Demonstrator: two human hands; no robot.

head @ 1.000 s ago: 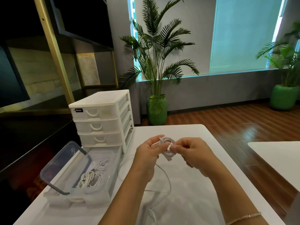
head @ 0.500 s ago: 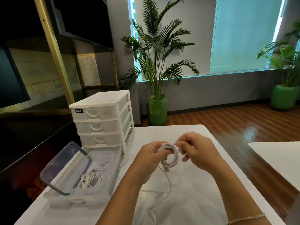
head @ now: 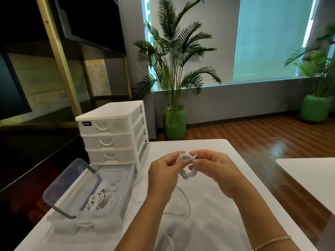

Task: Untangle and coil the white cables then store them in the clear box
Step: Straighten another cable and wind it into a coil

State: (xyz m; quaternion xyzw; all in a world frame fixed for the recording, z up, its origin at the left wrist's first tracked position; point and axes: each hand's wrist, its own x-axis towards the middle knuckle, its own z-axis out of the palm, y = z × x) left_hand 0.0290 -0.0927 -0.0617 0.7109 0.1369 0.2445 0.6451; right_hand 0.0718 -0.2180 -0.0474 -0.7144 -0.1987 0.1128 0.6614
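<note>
A small coil of white cable [head: 188, 166] is held above the white table [head: 235, 187]. My left hand [head: 164, 171] pinches the coil's left side. My right hand [head: 213, 167] grips its top right, fingers closed around a strand. The cable's loose tail [head: 186, 205] hangs from the coil and curves down across the table toward me. The clear box [head: 110, 218] sits open at the left of the table, with several coiled white cables [head: 103, 196] inside. Its lid [head: 70, 185] leans up on the box's left side.
A white drawer unit [head: 112, 134] stands just behind the clear box. A second white table [head: 311, 176] is at the right across a gap of wooden floor. Potted palms [head: 175, 122] stand beyond the table's far edge.
My right hand has brought another turn of cable around the coil, rising and then coming back to the coil's top right. The coil looks thicker and the loose tail shorter.
</note>
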